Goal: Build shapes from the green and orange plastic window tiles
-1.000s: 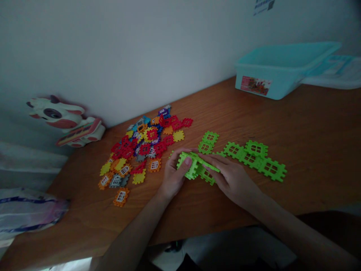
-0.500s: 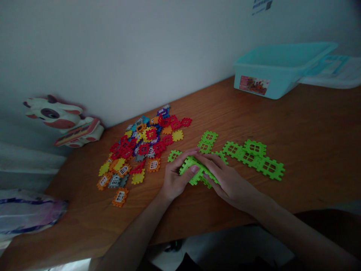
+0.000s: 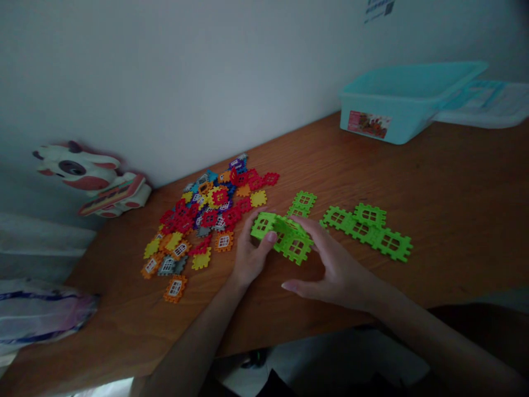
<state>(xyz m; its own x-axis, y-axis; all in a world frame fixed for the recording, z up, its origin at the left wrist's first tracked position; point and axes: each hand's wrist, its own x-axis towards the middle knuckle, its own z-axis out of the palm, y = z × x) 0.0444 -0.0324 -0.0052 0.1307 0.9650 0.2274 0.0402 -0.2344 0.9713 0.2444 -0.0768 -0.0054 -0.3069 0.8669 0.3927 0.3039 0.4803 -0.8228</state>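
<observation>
A bright green assembly of interlocking waffle blocks with window cut-outs [image 3: 289,241] stands folded at an angle on the wooden desk [image 3: 417,193]. My left hand [image 3: 250,255] grips it from the left, its thumb pressed on the near face. My right hand [image 3: 336,273] reaches over from the right, with its fingers touching the top edge and its thumb spread well away. To the right lies a flat joined group of green blocks [image 3: 366,229]. A smaller green pair [image 3: 301,204] sits just behind the assembly.
A heap of loose red, orange, yellow, grey and blue blocks [image 3: 206,215] lies left of my hands. Further back are a teal plastic box [image 3: 397,105] and a white sheet [image 3: 483,105]. A cow-shaped toy [image 3: 82,176] and a plastic bag [image 3: 37,314] sit at the far left.
My right hand has lifted and opened, its thumb swinging away from the green assembly. The assembly now shows an extra block at its left side, and the view has drifted slightly.
</observation>
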